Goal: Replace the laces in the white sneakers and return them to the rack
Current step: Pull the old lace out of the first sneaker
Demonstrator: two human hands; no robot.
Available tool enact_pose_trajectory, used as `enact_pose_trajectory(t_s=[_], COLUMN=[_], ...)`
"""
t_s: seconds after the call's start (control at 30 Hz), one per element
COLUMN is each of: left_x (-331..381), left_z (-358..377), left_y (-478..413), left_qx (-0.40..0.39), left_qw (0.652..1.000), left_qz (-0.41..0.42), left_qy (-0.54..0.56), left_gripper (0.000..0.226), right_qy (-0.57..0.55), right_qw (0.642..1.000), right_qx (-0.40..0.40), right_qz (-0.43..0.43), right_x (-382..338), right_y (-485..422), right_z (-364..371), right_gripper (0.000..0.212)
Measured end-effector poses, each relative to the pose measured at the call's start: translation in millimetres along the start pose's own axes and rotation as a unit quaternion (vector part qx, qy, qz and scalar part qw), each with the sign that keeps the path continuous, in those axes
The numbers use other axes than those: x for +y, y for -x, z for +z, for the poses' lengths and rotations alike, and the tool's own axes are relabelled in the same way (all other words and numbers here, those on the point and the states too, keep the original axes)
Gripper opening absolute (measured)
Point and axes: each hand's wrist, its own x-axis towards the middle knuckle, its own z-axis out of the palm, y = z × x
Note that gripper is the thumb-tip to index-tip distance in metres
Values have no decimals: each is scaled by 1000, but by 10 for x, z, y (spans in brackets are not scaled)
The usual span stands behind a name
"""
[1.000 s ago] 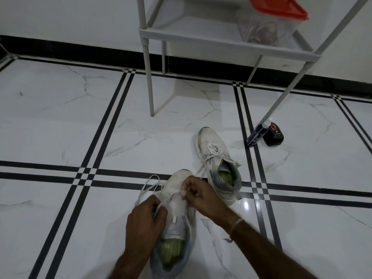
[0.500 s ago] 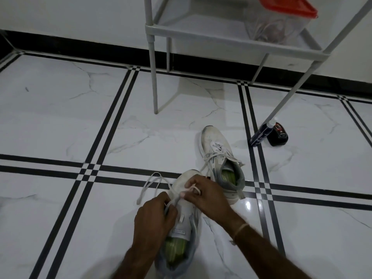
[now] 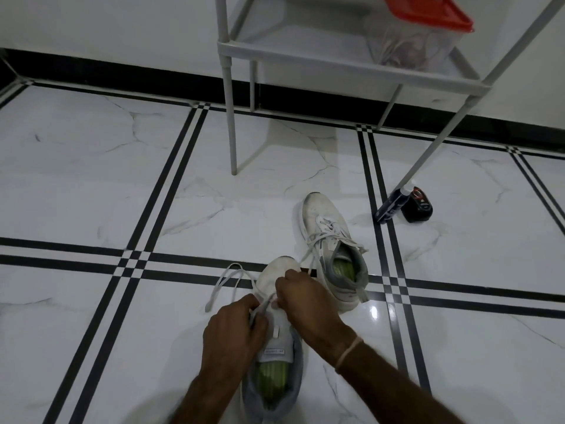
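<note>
"So, how do things lie by the rack (image 3: 305, 61)?"

"Both white sneakers sit on the floor in front of the rack, not on its shelf. The far sneaker (image 3: 324, 231) lies nearer the rack's front legs, laced, with its ends loose. The near sneaker (image 3: 276, 338) lies just beyond it, farther from the rack, with its toe pointing towards the rack."

"And the hands?"

"Both are on the near sneaker. The left hand (image 3: 232, 335) is curled, pinching the lace (image 3: 226, 278) over the tongue. The right hand (image 3: 305, 301) is curled too and seems to pinch the same lace closer to the rack. A slack loop lies on the floor."

"Which step, then?"

"Lacing the near sneaker, I'd judge; nothing is racked yet. Next, the lace wants drawing even and tying, then both sneakers lifting onto the rack."
</note>
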Motion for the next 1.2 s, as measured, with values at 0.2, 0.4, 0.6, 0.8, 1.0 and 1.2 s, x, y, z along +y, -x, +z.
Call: enact_pose_trajectory(t_s=[0.2, 0.4, 0.6, 0.8, 1.0, 1.2], left_x=[-12, 22, 24, 21, 8, -1], left_z=[-51, -26, -44, -9, 17, 24], left_y=[-12, -12, 6, -12, -19, -33], left_qx=[20, 15, 15, 14, 12, 24], left_qw=[1000, 1000, 1000, 999, 1000, 999], left_qz=[-4, -14, -7, -20, -17, -15], left_qy=[-17, -12, -22, -35, -22, -30], left_gripper=[15, 23, 19, 21, 27, 24], right_qy=[-652, -61, -522, -376, 51, -657], right_qw=[715, 995, 827, 919, 992, 720], right_qx=[39, -67, 31, 7, -115, 29], right_qz=[249, 39, 205, 115, 21, 221], right_x=[115, 103, 44, 183, -84, 109], right_y=[112, 50, 1, 69, -51, 57], right_z=[-323, -83, -208, -312, -143, -383], right_gripper=[18, 24, 28, 18, 24, 20])
